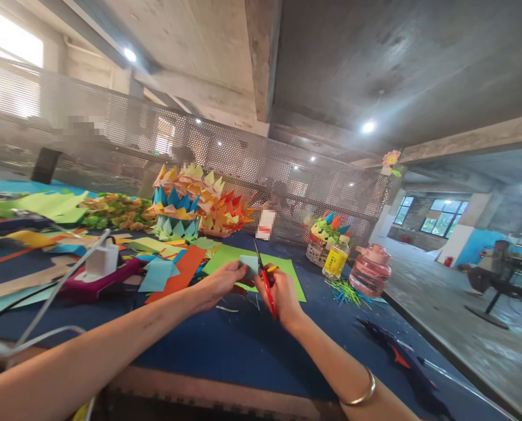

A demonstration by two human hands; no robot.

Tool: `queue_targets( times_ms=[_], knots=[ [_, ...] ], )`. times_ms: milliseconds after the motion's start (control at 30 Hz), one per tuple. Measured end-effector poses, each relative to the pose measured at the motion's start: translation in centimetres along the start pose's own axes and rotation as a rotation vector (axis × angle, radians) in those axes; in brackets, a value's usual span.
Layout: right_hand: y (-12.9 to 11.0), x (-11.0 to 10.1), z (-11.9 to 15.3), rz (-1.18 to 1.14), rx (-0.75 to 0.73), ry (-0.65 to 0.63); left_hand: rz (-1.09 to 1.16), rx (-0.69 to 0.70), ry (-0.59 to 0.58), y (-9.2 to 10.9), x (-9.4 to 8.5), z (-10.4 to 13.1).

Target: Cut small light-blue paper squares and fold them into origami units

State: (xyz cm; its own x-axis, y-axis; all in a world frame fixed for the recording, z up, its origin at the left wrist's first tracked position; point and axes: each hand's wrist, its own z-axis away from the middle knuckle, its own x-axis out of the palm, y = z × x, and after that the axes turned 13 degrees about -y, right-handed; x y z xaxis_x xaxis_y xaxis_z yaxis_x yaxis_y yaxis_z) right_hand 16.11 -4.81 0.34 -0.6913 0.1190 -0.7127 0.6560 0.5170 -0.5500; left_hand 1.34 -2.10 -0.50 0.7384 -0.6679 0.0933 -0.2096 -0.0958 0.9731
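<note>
Between thumb and fingers, my left hand [225, 280] pinches a small light blue piece of paper [249, 266]. Red-handled scissors [267, 286] are gripped in my right hand [284, 295], their blades pointing away from me at the right edge of that paper. Both hands are above the front of a green paper sheet [293, 272] lying on the dark blue table [243, 351]. Something small and yellow shows at my right fingers; I cannot tell what it is. Loose orange paper [186, 272] and light blue paper [158, 276] lie left of my left hand.
Folded-paper baskets [177, 202] stand at the back. A magenta power strip [98, 280] with a white plug and cables is on the left. To the right are a yellow-labelled bottle [335, 260], a pink jug [370, 272], thin paper strips [346, 292] and a glue gun [401, 356].
</note>
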Motion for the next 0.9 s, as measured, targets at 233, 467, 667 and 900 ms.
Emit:
queue_targets(
  times_ms=[233,467,667,900],
  knots=[
    [0.4,0.2,-0.1,-0.212,0.119,-0.132,0.094,0.000,0.084,0.8,-0.6,0.2],
    [0.1,0.1,0.0,-0.336,0.093,-0.228,0.119,-0.032,0.026,0.5,-0.9,0.1],
    [-0.1,0.1,0.0,-0.376,0.112,-0.207,0.087,-0.017,0.099,0.9,-0.5,0.2],
    [0.6,0.4,-0.4,-0.412,0.174,-0.221,0.076,0.034,0.282,1.8,-0.4,0.4]
  ],
)
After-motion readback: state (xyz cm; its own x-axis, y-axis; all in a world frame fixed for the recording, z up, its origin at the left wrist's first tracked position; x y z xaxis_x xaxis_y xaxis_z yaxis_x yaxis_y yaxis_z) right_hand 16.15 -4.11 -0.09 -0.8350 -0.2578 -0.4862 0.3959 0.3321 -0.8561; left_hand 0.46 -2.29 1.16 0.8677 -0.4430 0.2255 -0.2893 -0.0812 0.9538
